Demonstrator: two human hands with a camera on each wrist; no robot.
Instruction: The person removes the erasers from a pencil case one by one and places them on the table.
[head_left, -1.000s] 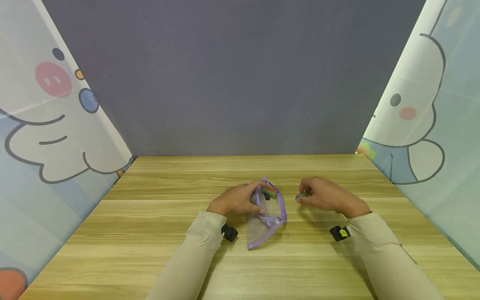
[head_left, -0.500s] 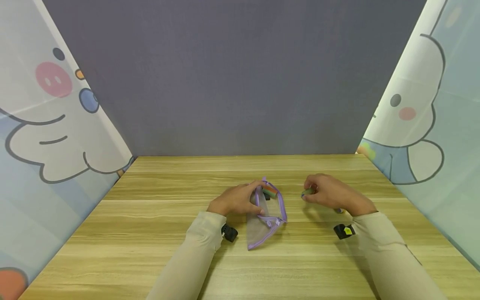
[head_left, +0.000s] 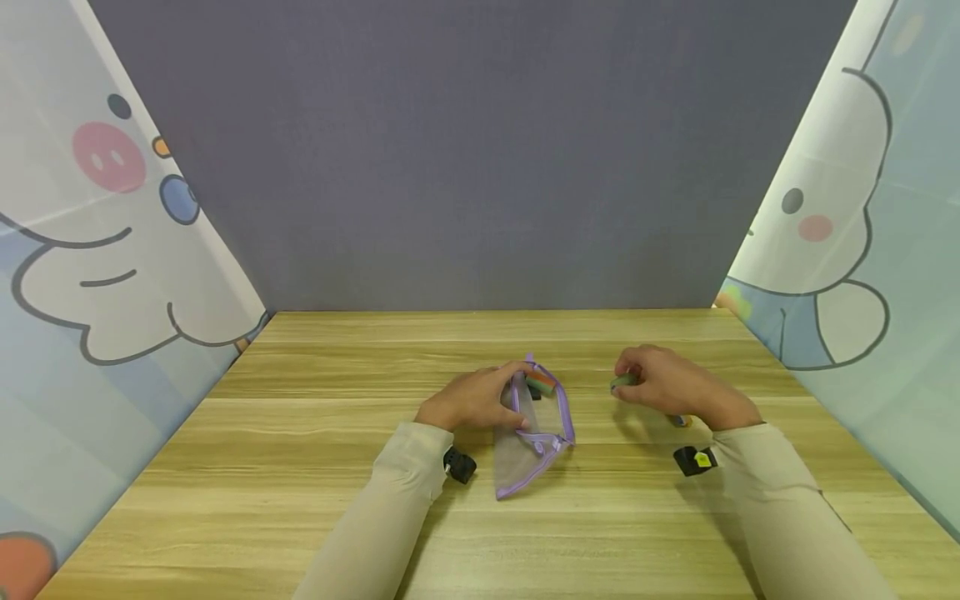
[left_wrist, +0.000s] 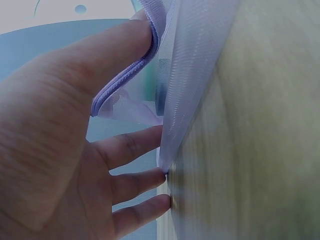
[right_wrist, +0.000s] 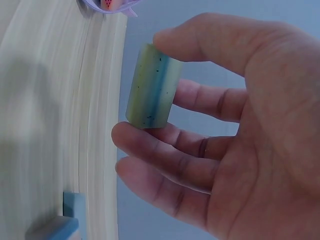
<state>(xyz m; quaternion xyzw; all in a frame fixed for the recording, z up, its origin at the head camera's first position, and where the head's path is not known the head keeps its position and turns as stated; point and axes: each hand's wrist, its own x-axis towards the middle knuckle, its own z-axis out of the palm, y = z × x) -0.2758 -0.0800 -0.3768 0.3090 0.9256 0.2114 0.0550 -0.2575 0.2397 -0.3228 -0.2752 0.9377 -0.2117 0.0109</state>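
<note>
My left hand (head_left: 474, 398) grips the zippered edge of a translucent mesh pouch (head_left: 506, 458) with purple trim. In the left wrist view, the thumb lies over the purple zipper (left_wrist: 127, 72) while the other fingers touch the mesh (left_wrist: 192, 65). The pouch gapes, showing a red-orange and green block (head_left: 540, 382) and something dark inside. Right of the pouch, above the table, my right hand (head_left: 675, 385) pinches a small green, yellow and blue striped eraser (right_wrist: 155, 87) with dark specks between thumb and fingers.
A small blue and orange item (head_left: 681, 421) lies on the wood-grain table (head_left: 300, 467), partly behind my right hand; in the right wrist view a blue block (right_wrist: 60, 227) shows low at left. A grey panel (head_left: 480, 158) stands behind the table, with cartoon-printed cloths at both sides.
My right hand has moved rightward and slightly away from the pouch with the striped eraser, uncovering the small blue and orange item. The left hand and pouch stay in place.
</note>
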